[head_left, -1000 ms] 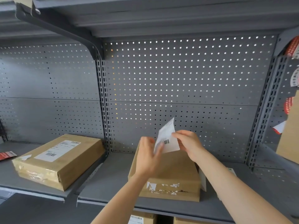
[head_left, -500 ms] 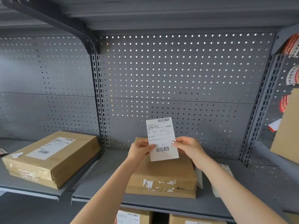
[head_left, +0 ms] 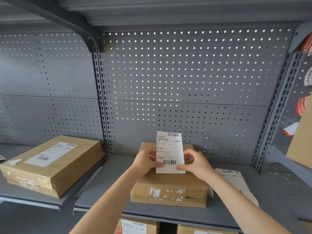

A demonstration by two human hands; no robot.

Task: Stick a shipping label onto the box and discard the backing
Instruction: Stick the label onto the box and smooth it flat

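I hold the shipping label (head_left: 170,152) up over the top of the box (head_left: 168,184). The label stands almost straight up, with its printed side facing me and a barcode near its bottom edge. Its bottom edge hangs low over the top of the box, and I cannot tell if it touches.

My left hand (head_left: 146,160) pinches the left bottom side of the label. My thumb lies flat on the front, by the barcode, and my other fingers curl behind the paper. My right hand (head_left: 195,162) pinches the right bottom side the same way, thumb in front and fingers bent behind. Both hands are closed on the label. Both my arms reach up and forward from the bottom of the view, the left from the middle and the right from the right corner, and they meet at the label.

The box is brown cardboard and sits near the front edge of the grey shelf (head_left: 108,188), in the middle bay. Its front side has torn white bits of old tape. Just to the right of the box, a loose sheet of labels (head_left: 236,181) lies flat on the shelf, under my right arm. On the next shelf to the left, well apart, a second box (head_left: 50,164) lies with a label already on its top.
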